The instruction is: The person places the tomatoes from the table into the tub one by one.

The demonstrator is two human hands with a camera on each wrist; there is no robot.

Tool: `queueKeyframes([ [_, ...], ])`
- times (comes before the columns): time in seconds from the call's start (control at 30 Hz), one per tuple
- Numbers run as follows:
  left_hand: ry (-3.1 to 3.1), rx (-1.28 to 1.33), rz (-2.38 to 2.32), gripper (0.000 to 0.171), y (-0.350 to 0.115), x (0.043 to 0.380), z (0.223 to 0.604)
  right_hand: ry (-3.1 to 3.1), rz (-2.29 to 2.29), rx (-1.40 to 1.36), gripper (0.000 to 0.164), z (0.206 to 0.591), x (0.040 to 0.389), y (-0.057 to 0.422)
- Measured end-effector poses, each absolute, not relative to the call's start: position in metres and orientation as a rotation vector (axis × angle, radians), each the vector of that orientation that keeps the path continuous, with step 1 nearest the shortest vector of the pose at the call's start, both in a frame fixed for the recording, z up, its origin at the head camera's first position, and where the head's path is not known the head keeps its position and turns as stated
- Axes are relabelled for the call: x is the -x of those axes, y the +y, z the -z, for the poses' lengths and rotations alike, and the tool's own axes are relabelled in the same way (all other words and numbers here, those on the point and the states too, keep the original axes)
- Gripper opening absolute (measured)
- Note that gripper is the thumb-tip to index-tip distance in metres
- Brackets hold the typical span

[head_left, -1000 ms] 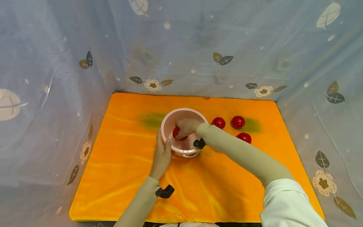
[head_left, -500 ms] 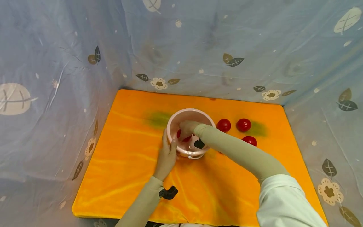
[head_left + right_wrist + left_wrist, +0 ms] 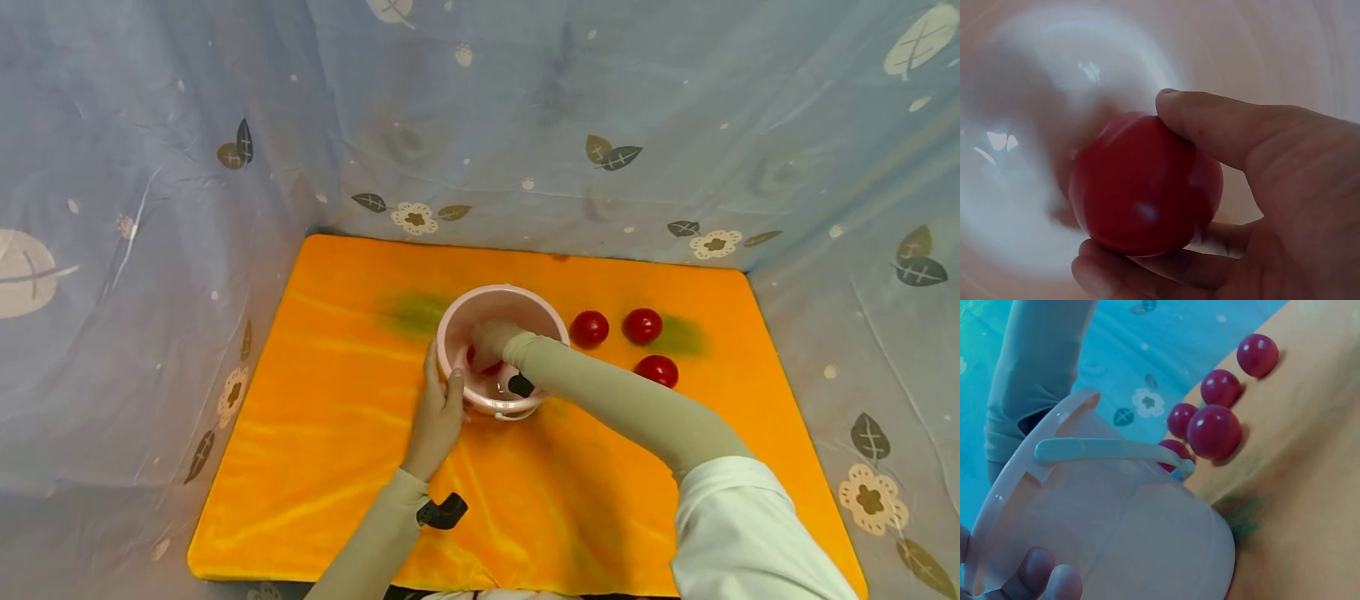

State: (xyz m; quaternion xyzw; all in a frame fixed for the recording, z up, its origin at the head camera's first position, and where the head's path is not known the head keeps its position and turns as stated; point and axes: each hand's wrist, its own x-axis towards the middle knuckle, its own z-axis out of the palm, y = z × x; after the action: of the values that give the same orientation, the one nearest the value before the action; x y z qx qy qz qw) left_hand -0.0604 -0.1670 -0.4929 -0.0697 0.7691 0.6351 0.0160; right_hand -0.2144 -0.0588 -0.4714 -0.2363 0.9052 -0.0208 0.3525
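A pale pink bucket (image 3: pixel 504 293) stands on the orange-covered table. My left hand (image 3: pixel 437 421) grips its near left side, thumb up by the rim; fingertips (image 3: pixel 1065 582) show against the outer wall in the left wrist view. My right hand (image 3: pixel 493 343) reaches down inside the bucket. In the right wrist view it holds a shiny red ball (image 3: pixel 1147 187) between thumb and fingers, over the bucket's pale bottom. Most of this ball is hidden by the hand in the head view. The white handle (image 3: pixel 1104 450) hangs down along the bucket's outside.
To the right of the bucket lie more red balls (image 3: pixel 589 330), including one ball (image 3: pixel 642 326) farther right and another ball (image 3: pixel 657 370) beside my right forearm. Several show in the left wrist view. A patterned curtain (image 3: pixel 480 125) surrounds the table's back and sides.
My right hand has gone slightly deeper into the bucket with the red ball, which is now more covered. The left hand keeps its grip. The head view has shifted a little.
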Motion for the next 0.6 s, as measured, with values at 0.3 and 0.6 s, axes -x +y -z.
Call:
queueKeyframes([
  [0.3, 2.401, 0.227, -1.985, 0.060, -0.167, 0.060, 0.493, 2.271, 0.088, 0.544, 0.009, 0.477, 0.215, -0.057],
  [0.6, 2.394, 0.219, -1.982, 0.061, -0.162, 0.059, 0.493, 2.133, 0.083, 0.572, 0.026, 0.461, 0.217, -0.041],
])
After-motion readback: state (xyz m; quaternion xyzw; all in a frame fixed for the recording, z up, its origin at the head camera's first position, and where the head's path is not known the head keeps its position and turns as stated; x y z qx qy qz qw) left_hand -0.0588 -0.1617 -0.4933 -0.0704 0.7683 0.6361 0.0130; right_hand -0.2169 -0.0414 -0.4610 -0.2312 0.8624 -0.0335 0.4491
